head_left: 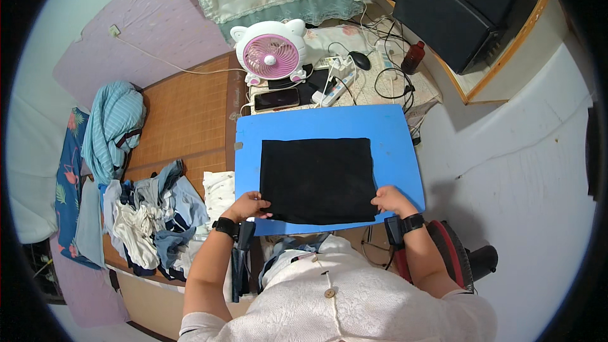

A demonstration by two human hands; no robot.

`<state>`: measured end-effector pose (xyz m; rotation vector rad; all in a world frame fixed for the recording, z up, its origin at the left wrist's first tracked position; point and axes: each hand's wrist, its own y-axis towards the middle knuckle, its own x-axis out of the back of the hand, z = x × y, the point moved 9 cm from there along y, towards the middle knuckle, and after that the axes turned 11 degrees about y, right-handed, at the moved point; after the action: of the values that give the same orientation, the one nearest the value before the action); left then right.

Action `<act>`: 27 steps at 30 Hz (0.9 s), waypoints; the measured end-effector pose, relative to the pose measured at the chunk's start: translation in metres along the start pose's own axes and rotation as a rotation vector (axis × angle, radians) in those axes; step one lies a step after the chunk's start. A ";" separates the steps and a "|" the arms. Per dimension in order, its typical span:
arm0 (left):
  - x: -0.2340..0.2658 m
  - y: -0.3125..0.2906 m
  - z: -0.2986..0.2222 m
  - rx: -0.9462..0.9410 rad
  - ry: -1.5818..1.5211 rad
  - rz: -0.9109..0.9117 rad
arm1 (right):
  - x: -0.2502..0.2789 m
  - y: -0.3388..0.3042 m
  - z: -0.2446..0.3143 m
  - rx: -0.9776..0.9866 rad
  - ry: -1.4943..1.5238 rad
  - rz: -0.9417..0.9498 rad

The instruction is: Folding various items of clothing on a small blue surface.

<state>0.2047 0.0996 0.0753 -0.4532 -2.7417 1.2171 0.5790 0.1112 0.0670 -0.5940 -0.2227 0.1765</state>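
Here it is, the black rectangular piece of soft-looking cloth (318, 180), lying flat on the smooth, bright blue worktop (329, 121) right in front of me! My left grip (249, 206) pinches its left edge near the bottom corner; my right grip (390, 201) pinches the right edge, also low down. I'd call it light, limp and nothing fragile, likely to sag mid-span, so the two near corners are sound holds. Hard to make out: the fingertips tucked at the fabric, and how many layers lie there in all that black. My right forearm partly covers a red-and-black rounded object (451, 250).
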 end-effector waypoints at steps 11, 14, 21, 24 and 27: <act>-0.004 0.012 0.030 0.082 0.202 0.018 | -0.015 -0.002 -0.012 -0.126 -0.441 0.135; 0.010 0.021 0.038 -0.004 0.281 0.016 | -0.016 -0.008 -0.002 -0.102 -0.555 0.173; 0.009 0.002 0.018 0.065 0.581 -0.026 | -0.020 0.003 -0.006 0.053 -0.685 0.196; 0.036 0.001 -0.001 -0.005 0.762 -0.239 | 0.001 0.022 -0.009 -0.084 -0.498 -0.031; 0.059 -0.001 -0.028 -0.169 0.840 -0.597 | 0.015 0.022 0.019 0.086 -0.489 -0.310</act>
<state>0.1543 0.1375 0.0941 -0.0890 -2.0111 0.4796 0.5867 0.1427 0.0725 -0.4165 -0.7717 0.0278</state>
